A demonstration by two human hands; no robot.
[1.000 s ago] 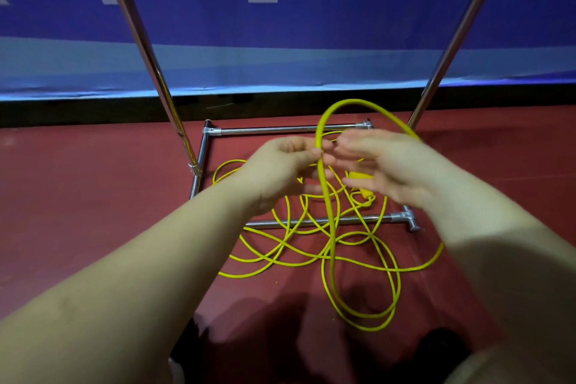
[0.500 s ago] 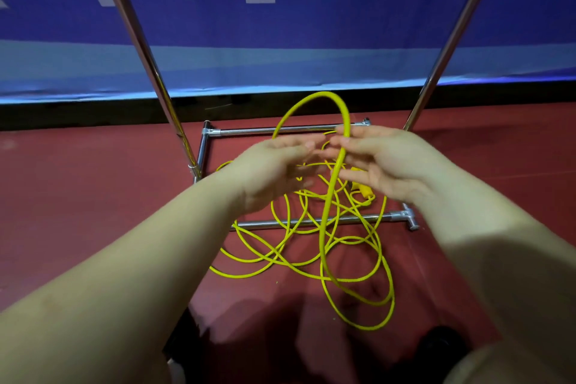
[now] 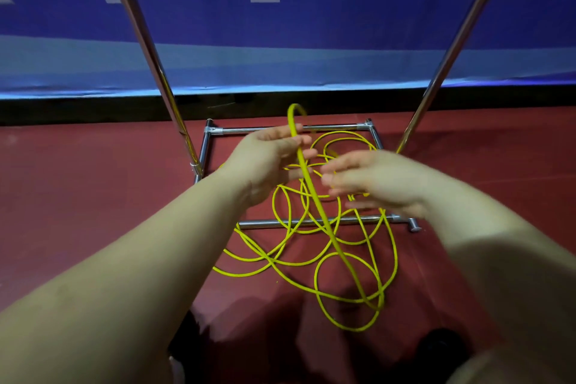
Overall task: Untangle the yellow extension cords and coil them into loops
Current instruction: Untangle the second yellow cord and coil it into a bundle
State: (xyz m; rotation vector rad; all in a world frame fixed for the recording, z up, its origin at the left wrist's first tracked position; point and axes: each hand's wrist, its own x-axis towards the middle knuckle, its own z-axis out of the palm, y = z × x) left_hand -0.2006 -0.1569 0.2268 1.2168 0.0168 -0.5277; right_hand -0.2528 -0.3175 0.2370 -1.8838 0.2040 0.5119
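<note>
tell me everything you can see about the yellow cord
The thin yellow extension cord looks like smooth rubbery cable, lying in a loose tangle of overlapping loops on the red floor, some draped over the chrome tube frame. One strand rises from the pile and arches over the left hand, whose fingers hold it. The blurred right hand is beside it; contact is unclear. No plug is visible.

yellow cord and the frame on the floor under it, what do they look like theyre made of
The yellow cord looks like a smooth rubber or plastic jacket: even colour, slight sheen, bending in soft loops without kinks. The frame looks like polished chrome or steel tubing: mirror-bright highlights along the round bars, with clamp-like joints at the corners. Which metal it is cannot be told.
</note>
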